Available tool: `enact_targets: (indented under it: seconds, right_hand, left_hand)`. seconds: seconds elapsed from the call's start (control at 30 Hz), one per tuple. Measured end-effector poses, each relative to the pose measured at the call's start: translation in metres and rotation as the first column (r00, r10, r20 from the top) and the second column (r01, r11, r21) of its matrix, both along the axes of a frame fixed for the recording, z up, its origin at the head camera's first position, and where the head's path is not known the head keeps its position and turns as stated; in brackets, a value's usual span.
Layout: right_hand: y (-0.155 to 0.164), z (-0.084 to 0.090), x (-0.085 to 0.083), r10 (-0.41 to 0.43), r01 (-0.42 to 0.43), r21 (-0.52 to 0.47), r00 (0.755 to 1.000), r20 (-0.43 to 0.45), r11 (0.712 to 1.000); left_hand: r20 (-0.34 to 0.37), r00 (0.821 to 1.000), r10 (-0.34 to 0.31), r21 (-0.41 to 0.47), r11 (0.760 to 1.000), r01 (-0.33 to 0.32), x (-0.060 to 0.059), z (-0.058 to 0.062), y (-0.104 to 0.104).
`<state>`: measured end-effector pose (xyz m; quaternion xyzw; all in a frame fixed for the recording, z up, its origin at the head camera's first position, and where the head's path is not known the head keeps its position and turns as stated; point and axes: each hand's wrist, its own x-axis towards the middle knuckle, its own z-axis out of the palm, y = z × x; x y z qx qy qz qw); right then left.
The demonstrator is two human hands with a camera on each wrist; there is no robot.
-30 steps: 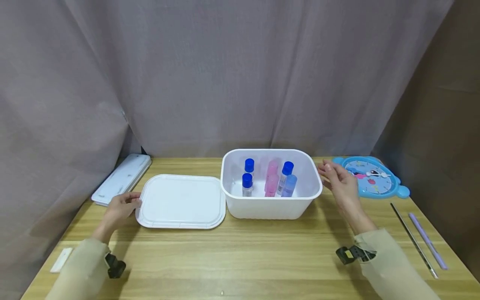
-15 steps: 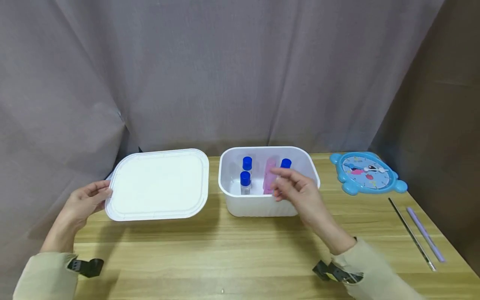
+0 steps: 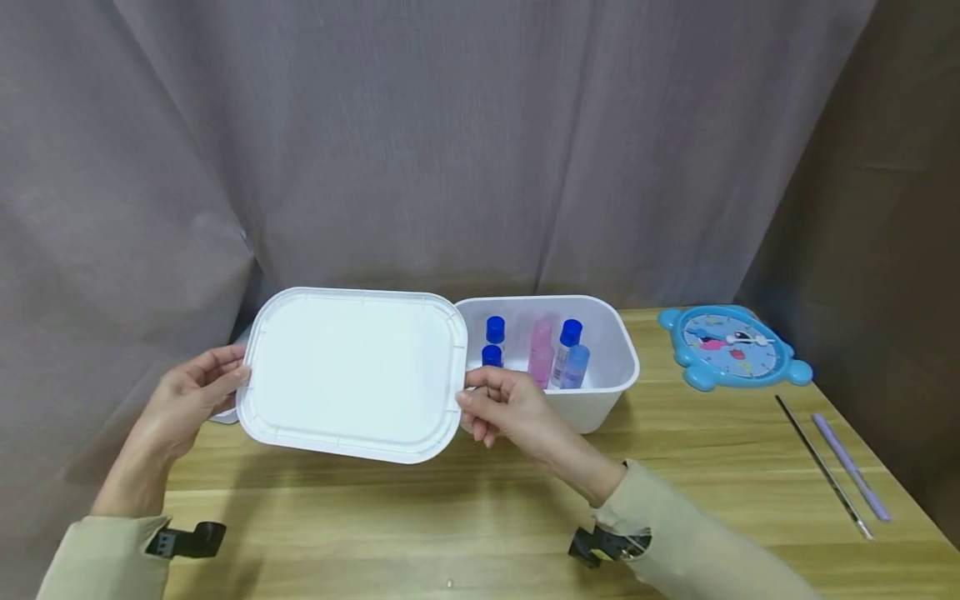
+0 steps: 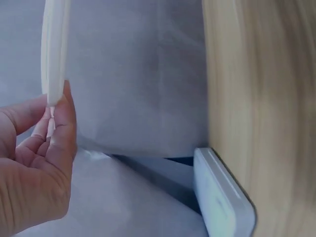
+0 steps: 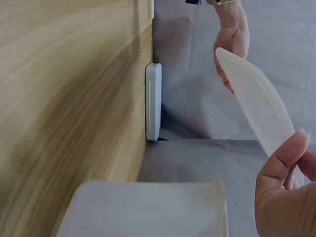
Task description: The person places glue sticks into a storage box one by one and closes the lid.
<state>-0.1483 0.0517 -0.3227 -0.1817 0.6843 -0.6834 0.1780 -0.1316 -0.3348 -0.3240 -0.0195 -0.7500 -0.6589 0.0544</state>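
Above the table [image 3: 465, 508], in the head view, the lid [image 3: 352, 372] hung in the air, tilted, just left of the tub [image 3: 611, 379]. The left hand [image 3: 183, 404] pinched its left edge and the right hand [image 3: 506, 408] pinched its right edge, in front of the tub's near wall. In the tub stood 3 blue-capped bottles [image 3: 494, 330] and 1 pink one [image 3: 541, 354]. A clock [image 3: 731, 346] lay to the right, with 2 rods [image 3: 825, 471] nearer.

In the left wrist view, thumb and fingers [image 4: 59, 123] gripped the lid's rim [image 4: 53, 49] edge-on; a white case [image 4: 222, 197] lay on the table edge.

In the right wrist view, the right thumb [image 5: 281, 163] pressed the lid [image 5: 256, 106], with the left hand [image 5: 232, 42] at its far end.
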Motion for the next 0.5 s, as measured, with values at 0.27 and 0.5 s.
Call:
enact_targets:
  seconds: [0.27,0.5]
  right_hand:
    - [0.022,0.013,0.007,-0.109,0.102,-0.048,0.974,-0.198,0.994]
    - [0.045,0.025,0.004,-0.210,0.164,-0.136,0.854,-0.476,0.977]
  left_hand:
    - [-0.230,0.973,-0.019,0.032,0.999,0.028,0.002,0.018,0.023]
    - [-0.474,0.873,0.115,0.166,0.985,-0.040,0.002,0.033,0.055]
